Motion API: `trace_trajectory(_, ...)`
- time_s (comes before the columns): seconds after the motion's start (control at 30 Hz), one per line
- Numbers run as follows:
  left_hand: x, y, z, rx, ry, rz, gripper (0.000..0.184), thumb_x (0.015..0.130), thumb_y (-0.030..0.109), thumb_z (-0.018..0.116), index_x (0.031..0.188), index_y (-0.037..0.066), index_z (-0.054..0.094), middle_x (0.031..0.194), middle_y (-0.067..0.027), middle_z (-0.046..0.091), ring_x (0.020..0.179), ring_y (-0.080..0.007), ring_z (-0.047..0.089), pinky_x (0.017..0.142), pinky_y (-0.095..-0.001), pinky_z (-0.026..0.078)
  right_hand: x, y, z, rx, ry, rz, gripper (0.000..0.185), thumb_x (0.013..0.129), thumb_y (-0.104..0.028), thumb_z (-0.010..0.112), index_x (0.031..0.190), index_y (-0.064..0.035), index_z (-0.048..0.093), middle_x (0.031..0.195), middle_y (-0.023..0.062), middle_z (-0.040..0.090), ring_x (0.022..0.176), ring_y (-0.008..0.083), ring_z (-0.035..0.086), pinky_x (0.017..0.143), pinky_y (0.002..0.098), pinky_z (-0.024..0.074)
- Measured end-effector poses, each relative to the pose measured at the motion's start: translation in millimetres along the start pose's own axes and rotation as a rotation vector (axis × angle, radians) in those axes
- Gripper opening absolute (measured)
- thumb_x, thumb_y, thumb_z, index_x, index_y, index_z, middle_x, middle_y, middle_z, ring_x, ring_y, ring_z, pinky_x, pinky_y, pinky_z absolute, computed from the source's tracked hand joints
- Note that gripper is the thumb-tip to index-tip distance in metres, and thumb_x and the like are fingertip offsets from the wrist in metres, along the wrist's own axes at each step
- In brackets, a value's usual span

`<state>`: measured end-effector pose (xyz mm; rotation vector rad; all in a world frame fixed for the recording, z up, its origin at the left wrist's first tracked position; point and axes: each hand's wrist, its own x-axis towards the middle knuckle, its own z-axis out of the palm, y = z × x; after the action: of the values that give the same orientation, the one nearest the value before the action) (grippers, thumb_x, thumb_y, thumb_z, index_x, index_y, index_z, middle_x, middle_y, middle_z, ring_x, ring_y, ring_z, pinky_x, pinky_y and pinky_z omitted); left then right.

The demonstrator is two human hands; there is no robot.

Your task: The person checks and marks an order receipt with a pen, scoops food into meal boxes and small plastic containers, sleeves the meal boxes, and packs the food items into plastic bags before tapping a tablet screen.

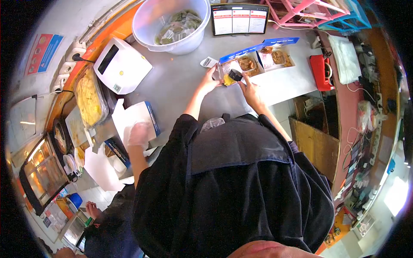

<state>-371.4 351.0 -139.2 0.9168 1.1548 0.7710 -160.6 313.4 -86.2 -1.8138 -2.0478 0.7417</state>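
At the front counter, a long food box [259, 55] with a blue lid edge stands open, holding fried-looking pieces of food and white packets. My left hand [208, 82] grips the box's near left end, thumb close to a small yellow item [228, 80] whose kind I cannot make out. Between the fingers of my right hand [251, 92] is a small black cup [235, 75], held over the same end of the box. A printed label [208, 62] lies on the counter just beyond my left fingers.
Behind stand a tub of packets [180, 48] and a tablet [240, 20]. A white printer [122, 65] is to the left. Nearby, a co-worker's gloved hand [139, 135] is at a white box [124, 120]. A red tape dispenser [321, 73] sits at the right.
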Motion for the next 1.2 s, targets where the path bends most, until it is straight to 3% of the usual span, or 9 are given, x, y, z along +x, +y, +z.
trace_trajectory(0.23,0,-2,1,0.009,-0.013,0.014,0.084,0.078,0.000,0.069,0.145,0.017,0.022,0.149,-0.0043,0.016,0.123,-0.0286,0.042,0.083,-0.0366,0.055,5,8,6,0.375,0.034,0.127,0.038,0.091,-0.038,0.052,0.117,-0.0094,0.053,0.077,0.0248,0.063,0.074,0.0418,0.062,0.064,0.0492,0.0472)
trace_trajectory(0.5,-16,-9,-16,-0.069,0.030,-0.040,0.073,0.081,-0.003,0.059,0.144,0.016,0.026,0.140,-0.0046,0.036,0.102,-0.0191,0.055,0.078,-0.0326,0.054,16,-21,-8,-0.012,-0.250,0.186,0.034,0.093,-0.036,0.047,0.114,-0.0093,0.055,0.097,0.0262,0.062,0.087,0.0424,0.061,0.074,0.0501,0.0480)
trace_trajectory(0.57,-38,-8,-22,0.043,0.056,0.053,0.067,0.080,0.001,0.060,0.140,0.012,0.034,0.118,-0.0068,0.052,0.091,-0.0159,0.058,0.075,-0.0304,0.052,12,-38,-25,-0.062,-0.301,0.088,0.028,0.094,-0.023,0.045,0.117,-0.0094,0.055,0.112,0.0266,0.056,0.093,0.0387,0.060,0.078,0.0477,0.0480)
trace_trajectory(0.63,-72,0,-35,0.199,0.211,0.239,0.054,0.077,0.013,0.067,0.128,0.010,0.049,0.106,-0.0062,0.063,0.093,-0.0138,0.058,0.077,-0.0290,0.048,23,33,12,-0.120,0.070,-0.564,0.031,0.092,-0.022,0.050,0.115,-0.0026,0.056,0.104,0.0279,0.058,0.100,0.0392,0.057,0.080,0.0430,0.0468)
trace_trajectory(0.73,-151,51,-48,0.150,0.364,0.209,0.031,0.079,0.014,0.067,0.108,0.007,0.062,0.095,-0.0071,0.065,0.091,-0.0149,0.059,0.079,-0.0319,0.048,34,-39,-31,0.222,-0.176,-0.049,0.029,0.093,-0.021,0.045,0.112,-0.0023,0.056,0.097,0.0173,0.062,0.096,0.0274,0.057,0.088,0.0386,0.0431)
trace_trajectory(0.83,-214,70,-71,0.006,0.437,0.333,0.023,0.079,0.004,0.063,0.102,0.005,0.064,0.093,-0.0061,0.064,0.089,-0.0125,0.059,0.075,-0.0280,0.048,37,-122,-34,0.864,-0.556,0.410,0.029,0.095,-0.032,0.047,0.118,-0.0137,0.050,0.055,-0.0065,0.033,0.040,0.0033,0.028,0.035,0.0195,0.0194)
trace_trajectory(1.03,-338,89,-152,0.088,0.987,0.472,0.019,0.080,0.005,0.063,0.099,0.004,0.066,0.093,-0.0054,0.061,0.086,-0.0142,0.059,0.075,-0.0265,0.047,52,-346,41,0.718,-1.089,-0.117,0.048,0.094,-0.032,0.051,0.137,-0.0151,0.038,0.060,-0.0045,0.033,0.050,0.0055,0.031,0.045,0.0217,0.0244)
trace_trajectory(1.13,-376,100,-202,0.253,1.409,0.461,0.035,0.080,0.006,0.063,0.115,0.008,0.061,0.099,-0.0057,0.058,0.087,-0.0133,0.057,0.073,-0.0230,0.045,81,-446,120,0.261,-0.658,-1.042,0.045,0.090,-0.033,0.053,0.130,-0.0140,0.045,0.063,0.0065,0.055,0.055,0.0208,0.051,0.055,0.0344,0.0429)
trace_trajectory(1.2,-385,100,-239,0.210,1.494,0.451,0.042,0.079,0.011,0.064,0.120,0.005,0.057,0.110,-0.0092,0.057,0.098,-0.0187,0.055,0.081,-0.0275,0.043,87,-500,152,-0.158,-0.506,-1.061,0.040,0.089,-0.032,0.052,0.127,-0.0215,0.049,0.080,0.0150,0.065,0.078,0.0329,0.063,0.064,0.0440,0.0486)
